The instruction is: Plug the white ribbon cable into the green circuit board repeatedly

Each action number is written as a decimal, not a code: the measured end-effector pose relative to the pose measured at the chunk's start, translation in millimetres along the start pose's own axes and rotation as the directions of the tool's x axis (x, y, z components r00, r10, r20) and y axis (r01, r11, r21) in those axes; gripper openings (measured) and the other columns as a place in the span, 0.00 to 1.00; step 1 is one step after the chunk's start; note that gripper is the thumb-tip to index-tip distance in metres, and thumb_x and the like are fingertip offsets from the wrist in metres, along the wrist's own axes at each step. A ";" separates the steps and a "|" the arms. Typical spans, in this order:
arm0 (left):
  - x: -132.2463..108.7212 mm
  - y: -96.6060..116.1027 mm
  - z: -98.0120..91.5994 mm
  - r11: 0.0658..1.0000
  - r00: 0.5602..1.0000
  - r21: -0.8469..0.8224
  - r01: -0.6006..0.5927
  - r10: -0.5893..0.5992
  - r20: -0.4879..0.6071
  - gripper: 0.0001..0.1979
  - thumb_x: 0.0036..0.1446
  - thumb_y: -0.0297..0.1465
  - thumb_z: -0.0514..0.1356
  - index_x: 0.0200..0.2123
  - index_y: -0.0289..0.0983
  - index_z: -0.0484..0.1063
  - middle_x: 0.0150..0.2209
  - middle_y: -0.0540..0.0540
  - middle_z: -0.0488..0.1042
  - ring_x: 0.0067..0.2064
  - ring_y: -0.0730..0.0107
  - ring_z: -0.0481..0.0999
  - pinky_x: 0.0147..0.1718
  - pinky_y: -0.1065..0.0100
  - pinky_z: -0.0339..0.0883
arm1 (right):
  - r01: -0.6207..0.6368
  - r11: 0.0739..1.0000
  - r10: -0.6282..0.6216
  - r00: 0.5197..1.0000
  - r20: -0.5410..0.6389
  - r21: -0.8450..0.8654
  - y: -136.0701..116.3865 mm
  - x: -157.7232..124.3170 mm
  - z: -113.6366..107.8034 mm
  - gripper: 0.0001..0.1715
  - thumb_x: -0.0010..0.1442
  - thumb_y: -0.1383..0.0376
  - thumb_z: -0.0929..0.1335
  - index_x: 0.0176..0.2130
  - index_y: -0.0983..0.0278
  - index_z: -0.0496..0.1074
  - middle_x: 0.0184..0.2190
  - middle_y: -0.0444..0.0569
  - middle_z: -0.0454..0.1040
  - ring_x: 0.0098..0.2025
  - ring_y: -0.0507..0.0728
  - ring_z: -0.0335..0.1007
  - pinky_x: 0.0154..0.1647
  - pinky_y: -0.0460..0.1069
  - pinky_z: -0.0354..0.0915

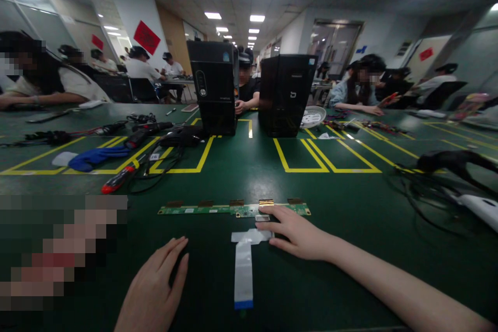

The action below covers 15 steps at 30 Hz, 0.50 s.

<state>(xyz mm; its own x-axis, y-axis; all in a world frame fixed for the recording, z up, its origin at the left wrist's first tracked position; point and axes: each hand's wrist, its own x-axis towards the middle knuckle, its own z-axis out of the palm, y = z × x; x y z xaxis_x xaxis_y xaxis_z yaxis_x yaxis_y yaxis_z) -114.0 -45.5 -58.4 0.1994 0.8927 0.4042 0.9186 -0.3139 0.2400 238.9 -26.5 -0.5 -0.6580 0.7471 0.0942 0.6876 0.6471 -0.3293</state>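
Observation:
A long, narrow green circuit board (218,209) lies crosswise on the green table, with brown tabs along its far edge. Over its right part rests my right hand (295,233), fingers stretched out and spread, the fingertips at the board's near edge and by a small connector (262,218). Just nearer to me is a white flat ribbon cable (244,270), bent at the top and ending in a blue strip; my right thumb is close to its upper right end. Left of the cable, my left hand (157,282) lies with extended fingers, holding nothing.
Two black computer towers (213,88) (288,96) stand across the table, a person between them. A red screwdriver (119,179), blue glove (99,158) and cables lie at left. More black cables (424,197) and a white device (480,212) lie at right. Yellow tape (307,170) marks the tabletop.

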 end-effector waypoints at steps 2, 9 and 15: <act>0.4 0.3 -1.1 1.000 1.000 -0.002 -0.012 0.012 -0.004 0.27 0.66 0.44 0.44 0.53 0.35 0.74 0.53 0.38 0.75 0.54 0.53 0.75 0.52 0.51 0.71 | -0.018 1.000 0.018 1.000 0.003 -0.005 -1.0 -8.4 -2.0 0.26 0.67 0.57 0.64 0.63 0.55 0.63 0.67 0.53 0.55 0.68 0.62 0.50 0.66 0.62 0.53; 0.7 2.3 -4.5 1.000 1.000 -0.014 0.002 -0.002 0.022 0.27 0.66 0.45 0.45 0.53 0.36 0.74 0.54 0.39 0.75 0.54 0.54 0.75 0.52 0.51 0.71 | -0.292 0.955 0.293 0.956 0.007 -0.046 10.5 -85.0 -4.5 0.29 0.68 0.51 0.61 0.66 0.48 0.57 0.70 0.48 0.50 0.69 0.65 0.48 0.66 0.66 0.53; -0.3 1.8 -3.6 0.999 0.997 -0.008 0.052 -0.051 0.064 0.27 0.66 0.45 0.45 0.55 0.38 0.73 0.56 0.40 0.73 0.56 0.53 0.73 0.54 0.49 0.69 | -0.539 0.827 0.510 0.839 -0.190 -0.159 34.6 -168.4 4.6 0.33 0.66 0.47 0.57 0.66 0.52 0.58 0.69 0.48 0.51 0.66 0.67 0.55 0.63 0.65 0.58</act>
<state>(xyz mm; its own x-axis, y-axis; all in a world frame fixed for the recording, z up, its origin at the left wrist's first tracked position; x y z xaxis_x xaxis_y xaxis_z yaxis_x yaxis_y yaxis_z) -113.6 -47.5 -55.0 0.1733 0.9265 0.3340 0.9249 -0.2697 0.2682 372.0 -130.6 -32.1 -0.1432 0.9856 0.0900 0.9722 0.1571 -0.1736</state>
